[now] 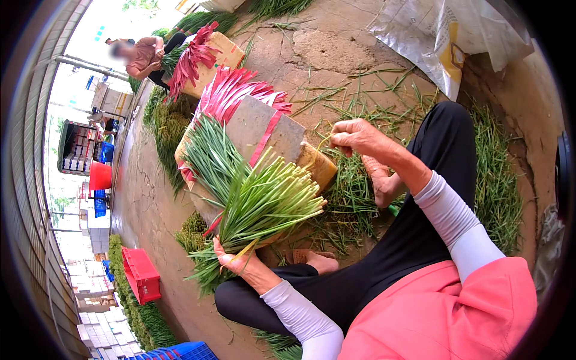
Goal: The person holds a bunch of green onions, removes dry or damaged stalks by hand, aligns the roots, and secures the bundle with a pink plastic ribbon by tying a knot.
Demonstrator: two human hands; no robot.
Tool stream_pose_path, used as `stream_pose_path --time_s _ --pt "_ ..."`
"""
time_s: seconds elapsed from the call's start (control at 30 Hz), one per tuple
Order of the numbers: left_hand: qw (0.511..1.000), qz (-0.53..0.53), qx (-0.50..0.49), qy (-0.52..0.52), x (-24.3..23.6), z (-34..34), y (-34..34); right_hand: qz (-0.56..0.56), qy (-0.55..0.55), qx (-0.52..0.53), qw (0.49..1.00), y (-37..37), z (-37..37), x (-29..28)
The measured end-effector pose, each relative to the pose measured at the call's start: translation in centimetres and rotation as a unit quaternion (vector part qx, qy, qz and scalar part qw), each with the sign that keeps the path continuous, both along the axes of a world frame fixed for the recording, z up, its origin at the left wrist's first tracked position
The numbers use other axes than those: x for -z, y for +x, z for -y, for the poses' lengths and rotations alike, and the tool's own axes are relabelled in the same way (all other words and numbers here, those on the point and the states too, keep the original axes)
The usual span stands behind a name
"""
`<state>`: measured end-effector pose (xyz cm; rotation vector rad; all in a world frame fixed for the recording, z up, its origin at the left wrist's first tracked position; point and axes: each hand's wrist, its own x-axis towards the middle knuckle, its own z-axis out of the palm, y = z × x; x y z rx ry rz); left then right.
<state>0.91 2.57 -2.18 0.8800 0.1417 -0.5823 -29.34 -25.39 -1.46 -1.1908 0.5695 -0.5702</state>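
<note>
My left hand [235, 257] is closed around the leafy end of a bunch of green chives [273, 198]. Their pale cut ends fan out to the right, over a low stone-topped block. Beyond them on the same block lies another pile of chives [213, 153], darker green, with a red strip [266, 139] across the block next to it. Up and to the right, apart from the bunch, my right hand [358, 138] pinches what looks like a thin yellowed chive leaf [324, 141]. Many pink-red tie strips [240, 93] are spread over the block's far end.
Loose trimmings [354, 201] litter the concrete floor around my feet. White sacks [441, 36] lie at the upper right. Another person [147, 57] sits at the upper left with chives and red strips. A red crate [141, 276] and stacked greens [135, 309] stand at the left.
</note>
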Motion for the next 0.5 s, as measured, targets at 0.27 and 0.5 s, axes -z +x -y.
stream_pose_path --time_s 0.27,0.5 --pt "0.998 -0.034 -0.047 0.015 -1.2 0.0 0.2 0.000 0.086 0.230 0.969 -3.3 3.6 -1.2" --pt "0.998 -0.027 -0.032 0.040 -1.2 1.5 -0.9 0.032 -0.058 -0.177 0.982 2.7 -2.8 -0.7"
